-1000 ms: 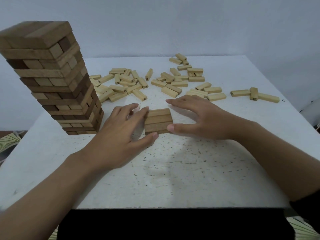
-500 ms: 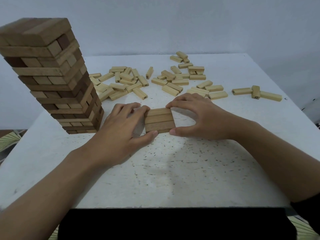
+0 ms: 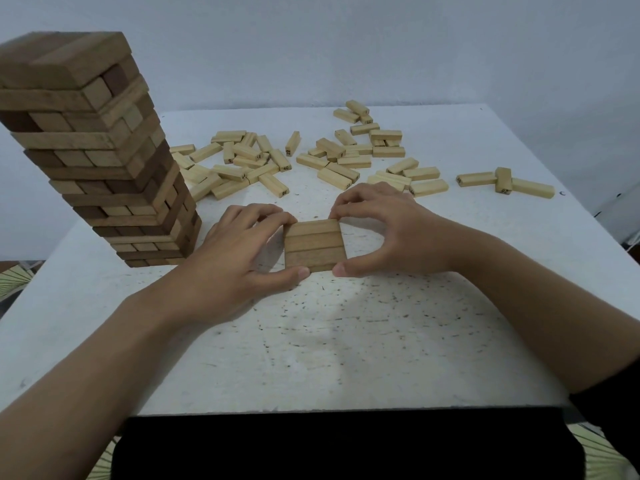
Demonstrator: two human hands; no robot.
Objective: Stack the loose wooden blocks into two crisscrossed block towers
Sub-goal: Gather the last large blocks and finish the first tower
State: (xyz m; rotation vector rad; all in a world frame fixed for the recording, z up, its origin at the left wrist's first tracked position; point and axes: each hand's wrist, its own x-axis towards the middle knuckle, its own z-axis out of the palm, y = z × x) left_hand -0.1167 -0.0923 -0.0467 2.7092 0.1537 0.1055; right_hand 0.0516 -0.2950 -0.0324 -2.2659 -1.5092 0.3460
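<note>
Three brown blocks lie side by side as a flat square layer (image 3: 314, 244) in the middle of the white table (image 3: 346, 341). My left hand (image 3: 239, 258) grips its left side, fingertips at the far corner and thumb at the near corner. My right hand (image 3: 391, 233) grips the right side the same way. A tall crisscrossed tower (image 3: 93, 150) of brown blocks stands at the left. Several pale loose blocks (image 3: 277, 161) lie scattered across the far half of the table.
Three pale blocks (image 3: 505, 181) lie apart at the far right. The table's near edge (image 3: 329, 408) runs across the bottom, with a dark area below. A plain wall rises behind the table.
Both hands have curled from flat fingers beside the square layer to a grip on its corners. The layer has stayed in place; the view shifted a little.
</note>
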